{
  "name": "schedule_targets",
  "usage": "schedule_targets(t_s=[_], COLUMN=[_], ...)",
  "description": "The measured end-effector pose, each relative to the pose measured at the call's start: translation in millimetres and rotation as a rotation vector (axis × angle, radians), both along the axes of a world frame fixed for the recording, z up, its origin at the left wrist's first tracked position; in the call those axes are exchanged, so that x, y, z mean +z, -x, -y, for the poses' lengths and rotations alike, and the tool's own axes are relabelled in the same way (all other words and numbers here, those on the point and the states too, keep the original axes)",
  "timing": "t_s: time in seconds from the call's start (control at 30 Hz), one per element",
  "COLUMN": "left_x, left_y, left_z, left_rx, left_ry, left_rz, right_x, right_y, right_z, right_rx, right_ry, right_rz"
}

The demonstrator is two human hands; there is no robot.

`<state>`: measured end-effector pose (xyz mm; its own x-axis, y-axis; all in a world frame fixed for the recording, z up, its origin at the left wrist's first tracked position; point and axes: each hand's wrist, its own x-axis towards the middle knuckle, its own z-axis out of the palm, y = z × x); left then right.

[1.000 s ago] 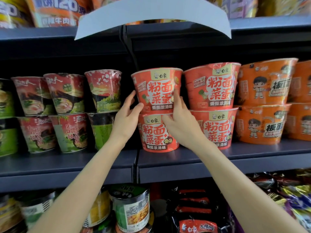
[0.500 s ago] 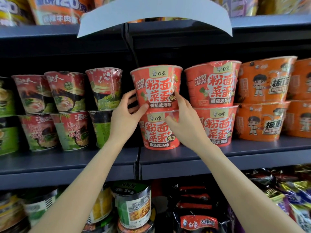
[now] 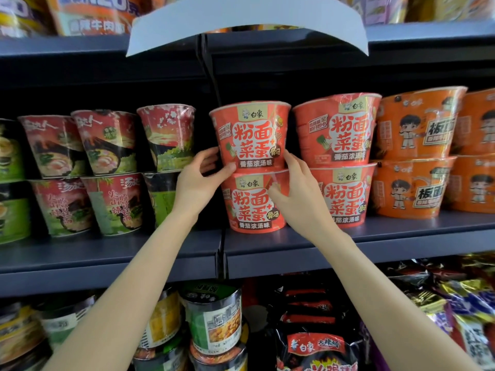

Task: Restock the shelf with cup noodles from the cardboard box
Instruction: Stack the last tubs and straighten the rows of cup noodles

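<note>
A red cup of noodles stands stacked on a matching red cup on the dark shelf. My left hand holds the upper cup's lower left side, thumb across its front base. My right hand touches that cup's lower right edge, with its fingers lying over the lower cup's rim. A second stack of the same red cups stands just to the right. The cardboard box is out of view.
Orange cups fill the shelf's right end, red-green cups its left. A vertical black divider runs behind the stack. A white paper tag hangs from the shelf above. Cans and noodle packets sit on the shelf below.
The upper red cup has settled squarely on the lower one. Both hands have slid slightly lower, to the seam between the two cups.
</note>
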<state>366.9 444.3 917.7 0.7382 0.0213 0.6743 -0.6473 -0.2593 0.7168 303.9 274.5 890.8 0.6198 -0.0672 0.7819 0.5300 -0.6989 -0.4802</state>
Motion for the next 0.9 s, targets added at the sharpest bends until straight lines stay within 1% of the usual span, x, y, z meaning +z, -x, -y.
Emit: schedule_targets(t_s=[0.1,0.17,0.3,0.6,0.63,0.73,0.8,0.87,0.9], left_x=[-10.2,-14.2,-15.7,-17.5,-18.7,-24.5,-27.7,-29.9,-32.8], left_y=[-4.7,-8.1,-7.4,11.0,12.5,19.7,28.9,42.6,51.3], left_z=[3.8,5.8,6.0,14.0,14.5,16.8,17.7,12.8,7.6], left_rx=[-0.136,-0.185,-0.135,-0.014,-0.02,-0.07,-0.058,-0.023,0.016], left_ry=[0.106,0.131,0.087,0.008,0.019,0.137,0.187,0.155,0.112], left_rz=[-0.153,-0.196,-0.138,-0.085,-0.088,-0.096,-0.09,-0.058,-0.009], right_x=[-19.0,-25.9,-25.3,-27.9,-29.4,-34.6,-36.6,-41.1,-42.9], right_y=[0.3,-0.6,-1.3,2.1,2.6,6.4,11.8,16.3,20.0], right_z=[-0.3,-1.3,-2.7,2.9,4.2,10.3,15.0,16.2,16.1], right_rx=[-0.028,0.014,0.032,0.055,0.073,0.089,0.082,0.073,0.072], right_ry=[-0.006,-0.021,-0.069,-0.085,-0.095,-0.107,-0.094,-0.079,-0.061], right_rz=[0.005,-0.031,-0.061,-0.061,-0.064,-0.056,-0.039,0.026,0.08])
